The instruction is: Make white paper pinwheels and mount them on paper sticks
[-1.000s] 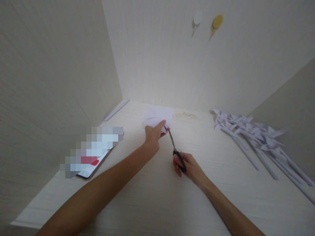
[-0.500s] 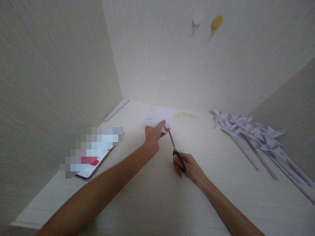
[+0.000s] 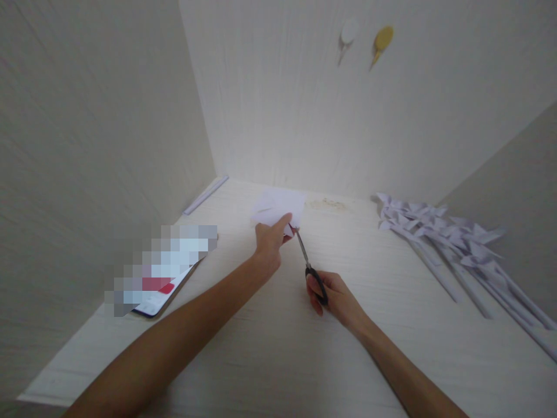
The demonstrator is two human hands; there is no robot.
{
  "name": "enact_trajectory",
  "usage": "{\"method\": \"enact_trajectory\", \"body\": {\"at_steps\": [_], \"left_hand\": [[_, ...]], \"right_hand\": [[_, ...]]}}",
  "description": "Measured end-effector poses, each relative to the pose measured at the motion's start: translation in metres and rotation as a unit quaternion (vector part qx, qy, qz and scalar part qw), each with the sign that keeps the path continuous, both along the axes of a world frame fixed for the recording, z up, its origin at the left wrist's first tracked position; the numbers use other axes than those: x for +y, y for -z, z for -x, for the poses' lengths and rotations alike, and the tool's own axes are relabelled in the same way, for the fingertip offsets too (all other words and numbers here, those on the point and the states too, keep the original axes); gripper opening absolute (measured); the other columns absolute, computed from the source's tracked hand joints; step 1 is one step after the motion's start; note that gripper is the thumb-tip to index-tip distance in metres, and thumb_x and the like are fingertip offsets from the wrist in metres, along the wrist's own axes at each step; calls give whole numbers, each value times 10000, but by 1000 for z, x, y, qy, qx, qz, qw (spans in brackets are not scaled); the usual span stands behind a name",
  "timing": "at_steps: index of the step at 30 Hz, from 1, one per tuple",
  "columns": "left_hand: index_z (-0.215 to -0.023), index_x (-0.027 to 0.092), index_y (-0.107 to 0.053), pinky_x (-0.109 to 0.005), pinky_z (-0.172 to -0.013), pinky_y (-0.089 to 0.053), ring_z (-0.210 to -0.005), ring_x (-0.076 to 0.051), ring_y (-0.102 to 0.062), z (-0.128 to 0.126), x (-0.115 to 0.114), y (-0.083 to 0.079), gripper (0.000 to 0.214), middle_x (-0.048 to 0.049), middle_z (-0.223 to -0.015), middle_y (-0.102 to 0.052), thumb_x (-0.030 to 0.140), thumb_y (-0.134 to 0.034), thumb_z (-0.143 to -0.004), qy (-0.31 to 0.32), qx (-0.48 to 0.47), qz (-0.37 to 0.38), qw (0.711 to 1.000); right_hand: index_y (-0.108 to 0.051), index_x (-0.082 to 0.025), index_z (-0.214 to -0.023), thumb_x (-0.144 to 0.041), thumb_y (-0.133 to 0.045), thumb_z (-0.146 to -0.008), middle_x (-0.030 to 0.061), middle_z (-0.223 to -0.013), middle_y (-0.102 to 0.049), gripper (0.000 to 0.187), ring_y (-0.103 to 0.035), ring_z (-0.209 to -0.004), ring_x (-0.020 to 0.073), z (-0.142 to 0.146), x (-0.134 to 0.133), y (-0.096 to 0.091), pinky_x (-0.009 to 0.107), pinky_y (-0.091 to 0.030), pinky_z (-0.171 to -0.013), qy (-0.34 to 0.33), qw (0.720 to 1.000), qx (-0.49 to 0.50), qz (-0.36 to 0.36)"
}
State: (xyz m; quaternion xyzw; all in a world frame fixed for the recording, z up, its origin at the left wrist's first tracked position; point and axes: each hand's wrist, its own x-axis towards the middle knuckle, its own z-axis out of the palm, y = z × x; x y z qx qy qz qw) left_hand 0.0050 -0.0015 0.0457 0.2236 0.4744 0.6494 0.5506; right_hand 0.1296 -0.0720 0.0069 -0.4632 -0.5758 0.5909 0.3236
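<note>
Left hand [image 3: 270, 237] grips the near edge of a white paper sheet [image 3: 282, 203], thumb along the top and fingers apparently curled beneath; right hand [image 3: 325, 288] is closed round the black handle of the scissors [image 3: 308, 266]. Sheet lies at the far part of the pale table [image 3: 252, 354], just short of the back wall [image 3: 278, 87]; its near edge seems slightly raised, presumably to give the blades access while the left grip steadies it. Scissors point away from the person and lean left, long axis running from the right hand up to the sheet's near right corner, tips at or very near the paper. Whether the blades are parted: cannot tell. Handle is held low and back, probably to keep the right fingers off the paper. Outward to the left: phone [image 3: 153, 304], laid slanting, screen up, partly pixelated, perhaps set there to be glanced at; beyond it, a slim paper stick [image 3: 205, 196] along the left wall [image 3: 96, 116]. To the right: several white paper pinwheels [image 3: 418, 220], heads bunched toward the wall, sticks slanting nearer, likely grouped aside for working room. Above: white hook [image 3: 347, 32], yellow hook [image 3: 383, 38].
</note>
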Motion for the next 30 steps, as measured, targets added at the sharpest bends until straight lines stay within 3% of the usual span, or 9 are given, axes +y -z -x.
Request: {"method": "enact_trajectory", "body": {"at_steps": [15,30], "left_hand": [[-714,80,-535,-240,-490,-487,-480,-80,-541,-7,-5,0,166,-41,-661,-586,133,-621,-582,-59,-36,-4,998],[-729,75,-539,-242,-494,-492,-504,-85,-545,-8,-4,2,206,-51,-691,-590,156,-634,-565,-71,-31,-5,997]], "right_hand": [[-464,-148,-567,-501,-457,-722,-36,-372,-439,385,-336,-317,47,17,-11,1,198,-190,-344,38,999,26,11],[-441,-154,-558,-480,-468,-717,-48,-372,-428,364,-347,-315,45,16,-10,1,200,-206,-356,47,999,19,16]]}}
